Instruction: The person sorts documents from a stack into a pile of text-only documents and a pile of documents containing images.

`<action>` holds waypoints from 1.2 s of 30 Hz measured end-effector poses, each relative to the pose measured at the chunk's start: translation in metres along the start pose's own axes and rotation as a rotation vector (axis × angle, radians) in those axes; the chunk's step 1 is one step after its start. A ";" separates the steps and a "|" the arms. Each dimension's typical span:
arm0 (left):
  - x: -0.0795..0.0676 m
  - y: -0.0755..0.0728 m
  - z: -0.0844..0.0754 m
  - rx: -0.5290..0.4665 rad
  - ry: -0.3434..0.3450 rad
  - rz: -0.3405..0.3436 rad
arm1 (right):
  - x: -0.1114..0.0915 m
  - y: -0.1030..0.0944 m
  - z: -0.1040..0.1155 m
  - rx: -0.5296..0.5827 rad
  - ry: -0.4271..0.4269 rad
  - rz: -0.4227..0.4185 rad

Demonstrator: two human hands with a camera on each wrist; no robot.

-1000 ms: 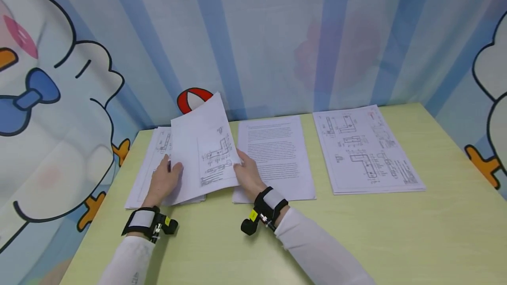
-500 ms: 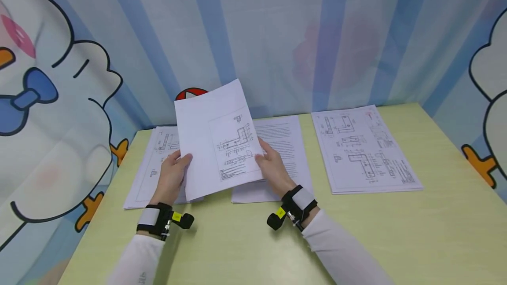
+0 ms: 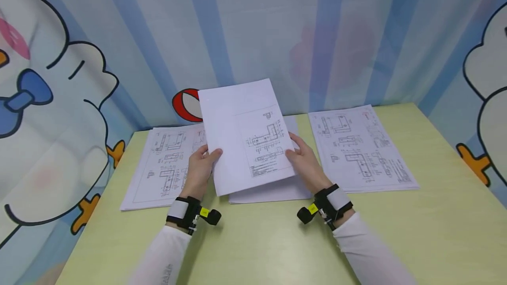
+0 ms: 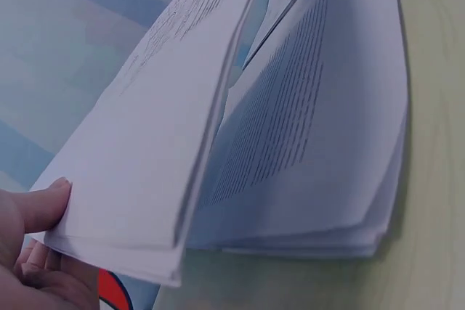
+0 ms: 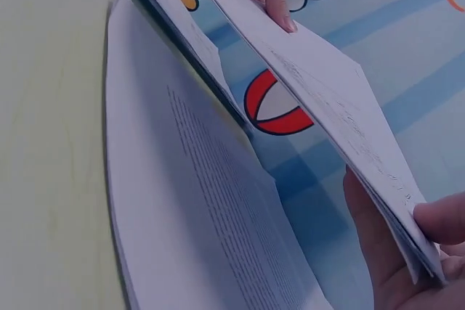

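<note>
A thin stack of paper sheets [image 3: 229, 144] with a technical drawing on its top sheet is held up, tilted, over the table. My left hand [image 3: 200, 168] pinches its left edge, thumb on top and fingers beneath, as the left wrist view also shows. On the opposite edge, my right hand [image 3: 309, 164] grips it the same way. In the right wrist view the stack [image 5: 334, 107] shows several layered edges. Below it lies a pile of text-printed pages [image 4: 320, 136], mostly covered by the held stack in the head view.
To the left on the yellow-green table [image 3: 253, 241] lies a pile of drawing sheets [image 3: 158, 179]. Another pile of drawings [image 3: 360, 148] lies to the right. A striped curtain [image 3: 261, 34] with cartoon figures rises behind the table's back edge.
Both hands have carried the paper stack rightward, from over the left pile to over the middle text pages. More of the left drawing pile now shows.
</note>
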State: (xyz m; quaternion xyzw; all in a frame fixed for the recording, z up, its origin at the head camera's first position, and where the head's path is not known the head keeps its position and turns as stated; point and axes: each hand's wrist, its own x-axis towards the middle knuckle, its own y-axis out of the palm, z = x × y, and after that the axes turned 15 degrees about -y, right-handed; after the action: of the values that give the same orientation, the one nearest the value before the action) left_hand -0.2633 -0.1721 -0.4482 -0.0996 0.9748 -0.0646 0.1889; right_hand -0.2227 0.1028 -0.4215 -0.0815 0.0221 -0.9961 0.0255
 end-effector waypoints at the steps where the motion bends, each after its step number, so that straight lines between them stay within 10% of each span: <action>1: -0.007 0.005 -0.005 -0.006 -0.013 0.016 | 0.000 -0.005 0.001 -0.008 0.009 0.000; 7: -0.037 0.029 -0.025 0.003 -0.096 0.106 | -0.002 -0.034 0.006 -0.053 0.025 0.015; 23: -0.050 0.124 -0.034 0.020 -0.046 0.266 | -0.016 -0.121 0.014 -0.256 -0.006 -0.092; 36: -0.079 0.204 -0.019 0.108 -0.107 0.428 | -0.030 -0.202 0.001 -0.492 0.086 -0.142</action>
State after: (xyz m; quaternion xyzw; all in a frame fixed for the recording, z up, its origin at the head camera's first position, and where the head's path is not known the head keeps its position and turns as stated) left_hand -0.2329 0.0454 -0.4364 0.1163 0.9574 -0.0697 0.2548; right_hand -0.2023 0.3061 -0.4153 -0.0439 0.2592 -0.9626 -0.0659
